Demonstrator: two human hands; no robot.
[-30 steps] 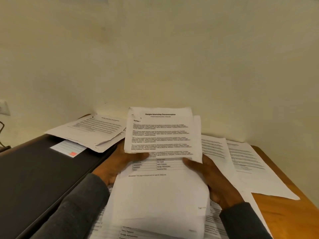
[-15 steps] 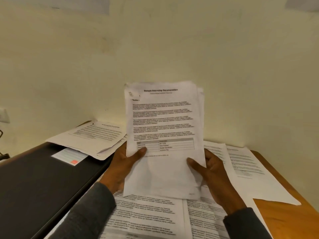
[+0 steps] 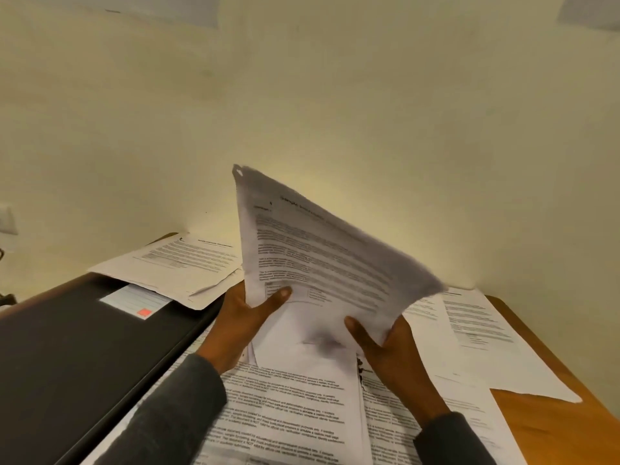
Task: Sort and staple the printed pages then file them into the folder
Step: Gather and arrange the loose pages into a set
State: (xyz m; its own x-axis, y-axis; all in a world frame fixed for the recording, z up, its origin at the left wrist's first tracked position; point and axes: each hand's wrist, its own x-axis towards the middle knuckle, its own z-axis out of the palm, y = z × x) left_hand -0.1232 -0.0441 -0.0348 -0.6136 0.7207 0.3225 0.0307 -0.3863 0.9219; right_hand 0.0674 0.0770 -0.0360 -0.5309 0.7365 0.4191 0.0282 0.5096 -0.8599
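Note:
I hold a small stack of printed pages (image 3: 322, 263) up above the desk, tilted with its top leaning to the right and blurred. My left hand (image 3: 248, 317) grips its lower left edge, thumb on the front. At its lower right corner my right hand (image 3: 385, 347) holds it, thumb on the front too. More printed pages (image 3: 288, 411) lie flat under my hands. The black folder (image 3: 77, 357) with a white label lies closed at the left. No stapler is in view.
Another pile of printed sheets (image 3: 177, 263) rests on the folder's far corner. Loose sheets (image 3: 469, 333) spread to the right over the wooden desk (image 3: 550, 431). A cream wall stands close behind, with a wall socket (image 3: 6, 219) at the far left.
I lifted the stack off the desk and held it upright, and it has now tilted to the right. Both hands kept their hold.

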